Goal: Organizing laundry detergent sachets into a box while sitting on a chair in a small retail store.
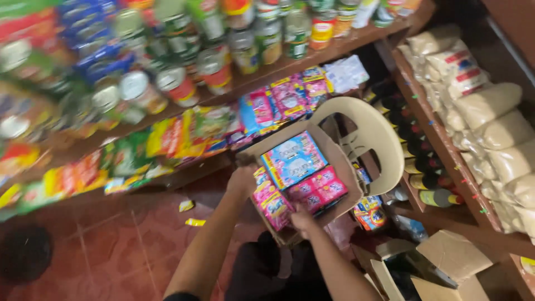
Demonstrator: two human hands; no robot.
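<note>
- Hands first: the left hand (242, 181) grips the left rim of an open cardboard box (341, 159), fingers curled over the edge; the right hand (302, 220) is at the box's near edge, fingers closed on a pink packet (277, 209).
- Box contents: one blue packet (293, 159) lies flat on top, with at least four pink packets around and below it; the exact count cannot be told, as some overlap.
- One cream plastic chair (373, 139) stands just behind the box, which sits tilted between the chair and the person.
- Two wooden shelves (356, 43) run along the left wall: the upper one carries many cans (177, 85) and jars, too blurred to count; the lower one holds rows of bright sachets (290, 97).
- Dark bottles (426, 164) stand in a row on a right-hand shelf, with clear sacks of grain (493, 103) stacked beside them.
- Two plain cardboard boxes (454, 256) rest on the red tiled floor (111, 245) at lower right.
</note>
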